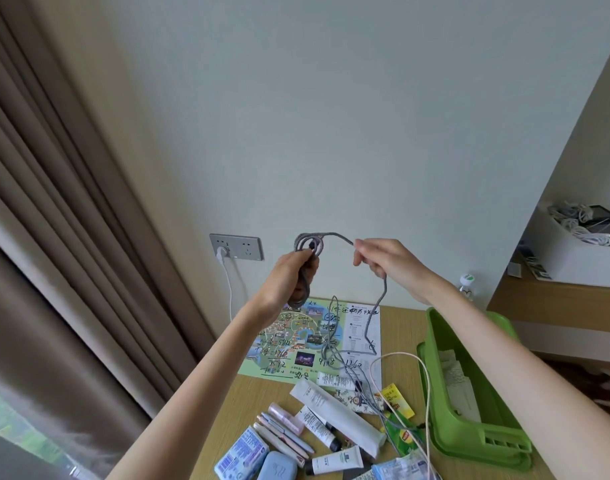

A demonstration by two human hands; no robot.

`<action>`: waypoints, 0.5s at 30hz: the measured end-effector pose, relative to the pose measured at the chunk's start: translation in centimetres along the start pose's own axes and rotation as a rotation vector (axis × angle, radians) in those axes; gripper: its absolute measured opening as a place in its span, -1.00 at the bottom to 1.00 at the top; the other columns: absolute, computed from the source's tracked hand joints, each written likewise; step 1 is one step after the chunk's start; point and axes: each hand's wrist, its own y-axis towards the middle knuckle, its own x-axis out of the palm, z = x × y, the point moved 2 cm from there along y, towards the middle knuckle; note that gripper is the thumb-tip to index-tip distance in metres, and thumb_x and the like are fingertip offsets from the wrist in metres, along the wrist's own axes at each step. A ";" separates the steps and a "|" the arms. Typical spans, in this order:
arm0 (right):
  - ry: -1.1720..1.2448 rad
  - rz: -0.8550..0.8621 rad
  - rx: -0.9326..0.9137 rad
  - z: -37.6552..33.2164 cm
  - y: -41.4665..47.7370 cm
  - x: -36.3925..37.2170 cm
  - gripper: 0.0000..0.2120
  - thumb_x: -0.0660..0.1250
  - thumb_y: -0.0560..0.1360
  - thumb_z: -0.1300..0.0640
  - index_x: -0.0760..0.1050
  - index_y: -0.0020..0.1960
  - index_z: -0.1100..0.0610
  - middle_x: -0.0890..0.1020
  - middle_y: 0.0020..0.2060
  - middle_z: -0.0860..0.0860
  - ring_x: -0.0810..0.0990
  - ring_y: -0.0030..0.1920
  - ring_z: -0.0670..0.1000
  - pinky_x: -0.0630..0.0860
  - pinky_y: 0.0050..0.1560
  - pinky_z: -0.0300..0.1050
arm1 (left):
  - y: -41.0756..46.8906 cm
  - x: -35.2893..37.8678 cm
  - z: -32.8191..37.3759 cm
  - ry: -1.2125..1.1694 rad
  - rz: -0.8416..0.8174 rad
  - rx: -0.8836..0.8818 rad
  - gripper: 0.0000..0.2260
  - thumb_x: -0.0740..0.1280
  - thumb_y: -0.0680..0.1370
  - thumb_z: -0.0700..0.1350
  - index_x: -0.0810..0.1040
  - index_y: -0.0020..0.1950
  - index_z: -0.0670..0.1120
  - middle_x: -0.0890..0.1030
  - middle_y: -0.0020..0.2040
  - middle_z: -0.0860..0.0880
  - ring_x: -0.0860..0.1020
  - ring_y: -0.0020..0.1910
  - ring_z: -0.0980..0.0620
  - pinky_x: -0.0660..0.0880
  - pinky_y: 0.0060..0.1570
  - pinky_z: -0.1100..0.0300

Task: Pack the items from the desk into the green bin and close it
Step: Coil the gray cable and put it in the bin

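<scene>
- Left hand (pixel 288 277) raised above the desk (pixel 248 393), fingers curled round coiled loops of grey braided cable (pixel 326 234)
- Right hand (pixel 379 259) pinches the next stretch; the tail hangs down onto the map (pixel 296 341)
- Green bin (pixel 497 441) stands open at desk's right, papers inside

Wooden desk (pixel 258 393), with a scribbled-on map (pixel 289 341) at the back and a green bin (pixel 497 441) at right. Nearer, strewn together: white tubes (pixel 338 410), pens (pixel 283 434), blue tissue pack (pixel 241 455), blue case (pixel 277 467), yellow tea sachets (pixel 397 400)
</scene>
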 end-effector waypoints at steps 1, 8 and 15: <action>-0.016 0.003 -0.018 0.0 -0.1 0.5 -0.63 0.13 0.65 -0.02 0.49 -0.21 0.15 0.26 -0.45 -0.08 0.23 -0.46 -0.11 0.21 -0.34 -0.21 | 0.2 0.1 -0.1 0.028 0.054 0.038 -0.72 0.07 0.66 -0.10 0.46 -0.17 -0.12 0.31 -0.35 0.00 0.17 -0.38 0.04 0.08 -0.43 0.19; 0.189 -0.022 0.004 0.1 -0.8 4.1 -0.62 0.11 0.66 0.04 0.45 -0.25 0.18 0.29 -0.43 0.03 0.20 -0.48 -0.06 0.10 -0.44 -0.17 | 0.8 1.7 0.4 0.048 0.237 0.165 -0.68 0.09 0.67 -0.10 0.60 0.10 -0.20 0.32 -0.31 0.03 0.25 -0.39 0.13 0.22 -0.36 0.25; 0.229 0.013 0.028 -0.1 -0.7 5.1 -0.57 0.14 0.65 -0.02 0.39 -0.35 0.11 0.39 -0.46 0.02 0.26 -0.45 -0.03 0.13 -0.43 -0.13 | 0.7 3.0 0.5 0.085 0.081 0.219 -0.74 0.12 0.67 -0.15 0.55 -0.11 -0.13 0.53 -0.48 0.17 0.44 -0.48 0.28 0.32 -0.42 0.46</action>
